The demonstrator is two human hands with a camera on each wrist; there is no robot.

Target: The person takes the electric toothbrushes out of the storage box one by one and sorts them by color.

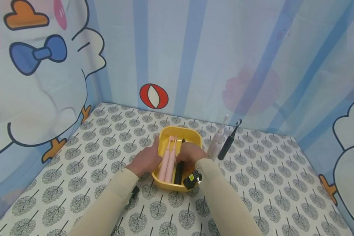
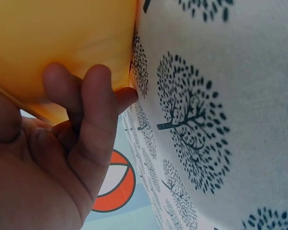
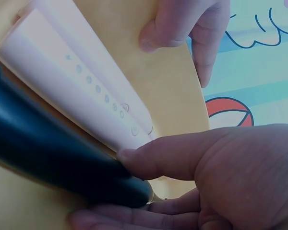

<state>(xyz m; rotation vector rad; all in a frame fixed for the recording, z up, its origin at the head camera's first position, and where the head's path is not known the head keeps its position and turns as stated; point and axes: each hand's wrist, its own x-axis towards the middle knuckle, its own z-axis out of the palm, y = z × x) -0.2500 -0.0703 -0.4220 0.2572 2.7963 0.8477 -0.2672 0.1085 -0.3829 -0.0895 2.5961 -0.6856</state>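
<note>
A yellow box (image 1: 164, 185) stands on the table with two pink electric toothbrushes (image 1: 164, 165) lying side by side in it. Along their right side lies a black electric toothbrush (image 1: 178, 173). My left hand (image 1: 146, 160) grips the box's left wall, thumb inside and fingers outside; the left wrist view shows those fingers against the yellow plastic. Reaching into the box, my right hand (image 1: 191, 154) holds the black toothbrush between thumb and fingers, as the right wrist view shows. Its fingers run beneath the handle, partly hidden.
Right of the box, whitish electric toothbrushes (image 1: 216, 142) and another black electric toothbrush (image 1: 227, 145) stand upright, close together. A tree-patterned cloth (image 1: 91, 177) covers the table. Behind it hangs a printed curtain (image 1: 162, 49).
</note>
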